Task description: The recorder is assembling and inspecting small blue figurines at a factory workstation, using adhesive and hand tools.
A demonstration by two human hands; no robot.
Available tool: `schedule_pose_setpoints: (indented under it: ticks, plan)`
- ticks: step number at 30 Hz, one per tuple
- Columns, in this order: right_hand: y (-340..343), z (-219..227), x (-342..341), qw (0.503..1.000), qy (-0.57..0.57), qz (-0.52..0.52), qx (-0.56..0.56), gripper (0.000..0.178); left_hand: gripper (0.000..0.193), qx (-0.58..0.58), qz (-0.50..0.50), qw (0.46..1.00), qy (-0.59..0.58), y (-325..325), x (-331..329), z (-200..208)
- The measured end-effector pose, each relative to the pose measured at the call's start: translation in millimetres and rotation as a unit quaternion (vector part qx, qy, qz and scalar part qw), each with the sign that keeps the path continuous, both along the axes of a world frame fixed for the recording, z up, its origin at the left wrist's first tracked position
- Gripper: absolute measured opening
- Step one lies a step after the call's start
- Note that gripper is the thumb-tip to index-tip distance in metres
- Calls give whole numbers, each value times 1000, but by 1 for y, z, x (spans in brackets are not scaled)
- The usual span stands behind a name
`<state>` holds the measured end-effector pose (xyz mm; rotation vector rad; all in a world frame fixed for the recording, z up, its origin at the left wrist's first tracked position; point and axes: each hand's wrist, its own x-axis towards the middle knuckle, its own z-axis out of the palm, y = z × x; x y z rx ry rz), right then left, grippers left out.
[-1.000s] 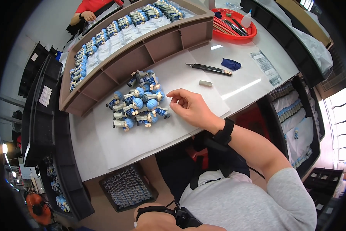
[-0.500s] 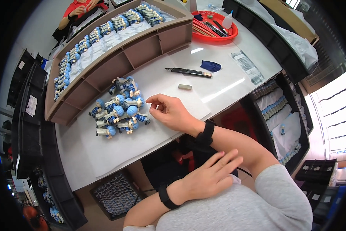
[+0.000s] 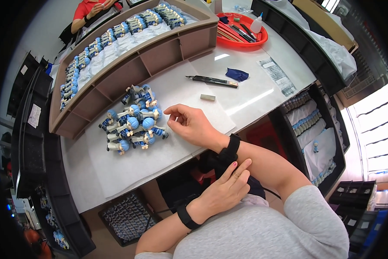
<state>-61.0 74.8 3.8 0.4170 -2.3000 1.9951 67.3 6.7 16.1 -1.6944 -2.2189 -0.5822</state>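
My right hand point(image 3: 191, 124) rests over the table edge, its fingers loosely curved and a gap between thumb and index finger. Nothing shows in it. Just left of its fingertips lies a heap of small blue-haired figurines point(image 3: 133, 123) on white paper point(image 3: 112, 166). My left hand point(image 3: 230, 187) is held near my body, index and middle fingers stretched out, the others bent. Those two fingertips are at my right forearm, beside the black wristband point(image 3: 229, 151); it holds nothing. Another black band point(image 3: 187, 216) circles my left wrist.
A brown tray point(image 3: 133, 64) of lined-up figurines stands behind the heap. Beyond my right hand lie a craft knife point(image 3: 213, 81), a grey block point(image 3: 208, 97) and a dark blue cloth point(image 3: 237, 74). A red basin point(image 3: 241, 43) holds tools. Across the table sits a person in red point(image 3: 88, 11).
My left hand has turned and shifted slightly left, its spread fingers drawing together and reaching my right forearm. My right hand has stayed in place. The person across the table has moved their hands slightly.
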Motion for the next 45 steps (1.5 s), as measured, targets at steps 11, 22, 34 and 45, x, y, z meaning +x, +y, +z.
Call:
schedule_pose_setpoints:
  ticks: [11,22,34,45]
  plan:
    - [-3,0,0,1000,10,-16,-21,23,10,45,-39,996,-59,11,10,-4]
    - [-1,0,0,1000,3,-9,-30,23,10,32,-94,992,-75,-4,11,-8]
    - [-2,1,2,999,-4,-9,-39,24,12,54,-31,997,-40,7,4,1]
    - [1,-3,-3,999,-31,10,-35,24,14,63,-83,992,-74,-10,5,1]
